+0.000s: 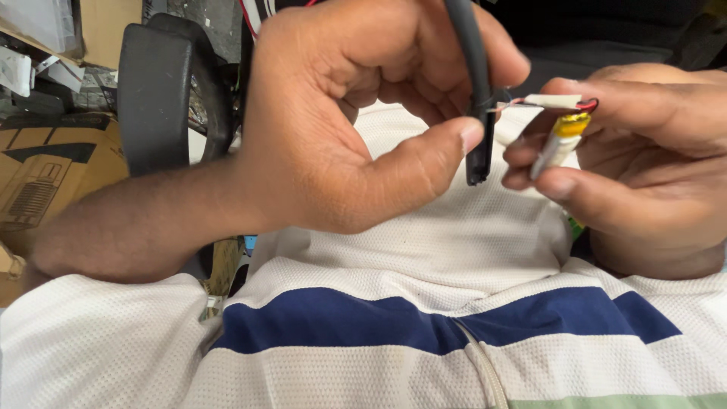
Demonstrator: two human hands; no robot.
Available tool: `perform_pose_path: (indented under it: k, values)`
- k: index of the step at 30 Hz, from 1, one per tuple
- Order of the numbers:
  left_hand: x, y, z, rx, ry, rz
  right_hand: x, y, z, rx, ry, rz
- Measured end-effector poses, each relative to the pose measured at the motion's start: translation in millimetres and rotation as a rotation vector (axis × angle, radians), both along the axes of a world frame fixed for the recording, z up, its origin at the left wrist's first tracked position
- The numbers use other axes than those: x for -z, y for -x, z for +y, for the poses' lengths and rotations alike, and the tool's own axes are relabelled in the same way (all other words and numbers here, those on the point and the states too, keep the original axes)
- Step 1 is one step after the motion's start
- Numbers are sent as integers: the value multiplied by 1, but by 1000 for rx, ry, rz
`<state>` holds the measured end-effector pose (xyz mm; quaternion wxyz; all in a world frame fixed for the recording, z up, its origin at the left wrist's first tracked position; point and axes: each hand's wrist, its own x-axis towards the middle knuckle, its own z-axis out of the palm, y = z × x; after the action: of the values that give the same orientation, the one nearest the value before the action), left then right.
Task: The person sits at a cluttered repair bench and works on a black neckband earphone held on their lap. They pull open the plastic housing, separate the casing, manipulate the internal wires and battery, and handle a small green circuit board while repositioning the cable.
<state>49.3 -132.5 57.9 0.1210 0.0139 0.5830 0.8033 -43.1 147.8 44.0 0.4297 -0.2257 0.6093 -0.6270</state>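
The left hand (356, 121) pinched a black plastic arm (477, 91). The right hand (636, 159) gripped a small silver battery (556, 144) with thin wires (530, 104).

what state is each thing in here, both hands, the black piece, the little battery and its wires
left hand: closed in a pinch on the black piece, thumb against its side
right hand: fingers closed on the battery
black plastic piece: held upright, lower end free
small silver battery: out of the black piece, tilted, yellow tape at its top
red and white wires: run from the battery's top to the black piece, attached
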Motion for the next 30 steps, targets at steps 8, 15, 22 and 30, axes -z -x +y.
perform_pose_path:
  k: [8,15,22,30]
  values:
    - [-2,-3,3,4,121,60,8,8,16,-100,72,-197]
    - [-6,-3,3,64,36,36,4,-4,21,-5,8,33]
    - [-3,-4,8,65,148,119,6,-16,16,137,53,129]
    - [-4,-5,10,43,174,196,11,-18,13,208,140,-36]
